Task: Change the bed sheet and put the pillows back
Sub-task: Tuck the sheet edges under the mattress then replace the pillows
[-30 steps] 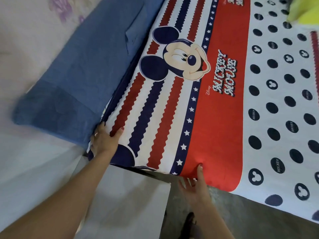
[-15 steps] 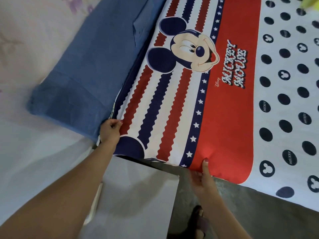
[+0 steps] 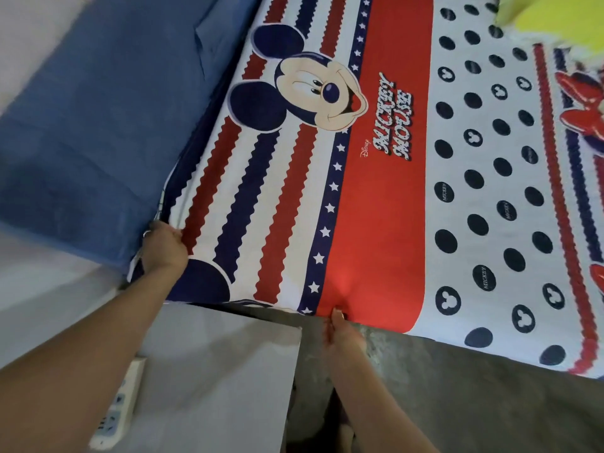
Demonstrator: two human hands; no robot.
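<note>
The left hand [image 3: 165,245] gripped the bed sheet [image 3: 376,197] corner beside a blue pillow [image 3: 98,125] at ten o'clock. The right hand [image 3: 341,331] pinched its near hem. A power strip [image 3: 119,407] lay at seven o'clock.

Both hands [image 3: 165,245] [image 3: 341,330] extended, fingers curled

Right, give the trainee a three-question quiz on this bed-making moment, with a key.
1. True or false: the left hand grips the printed sheet at its corner, beside the blue pillow.
2. Which band of the sheet does the right hand pinch at the edge? A) red B) dotted white C) striped
3. Fill in: a white ___ lies on the grey surface below the left forearm.

Key: 1 true; 2 A; 3 power strip
</note>
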